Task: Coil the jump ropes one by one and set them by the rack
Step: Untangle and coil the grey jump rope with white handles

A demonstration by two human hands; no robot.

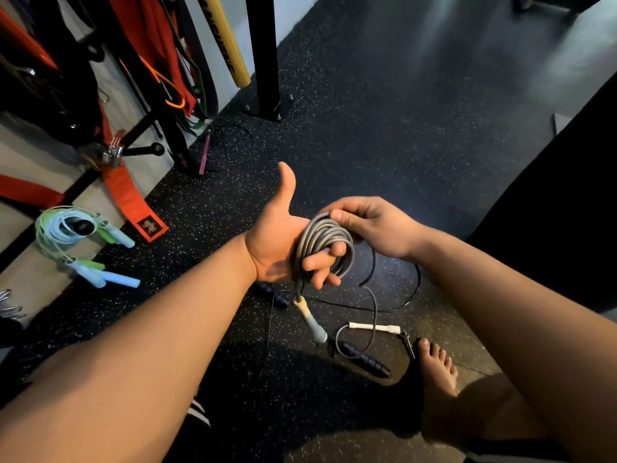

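A grey jump rope (pixel 322 240) is wound in several loops round the fingers of my left hand (pixel 283 242), whose thumb sticks up. Its pale blue handle (pixel 312 320) dangles below the hand. My right hand (pixel 370 225) pinches the top of the coil between thumb and fingers. The rope's free end runs down to a white handle (pixel 374 327) on the floor. A dark jump rope with purple-black handles (pixel 364 357) lies loose under my hands. Two coiled ropes, green and light blue (pixel 71 235), lie by the rack (pixel 160 121) at the left.
The rack holds red and black bands and straps. A pink-handled thin rope (pixel 204 155) lies at its foot beside a black upright post (pixel 265 61). A bare foot (pixel 435 369) rests on the floor at the lower right. Speckled rubber flooring stretches to the far right.
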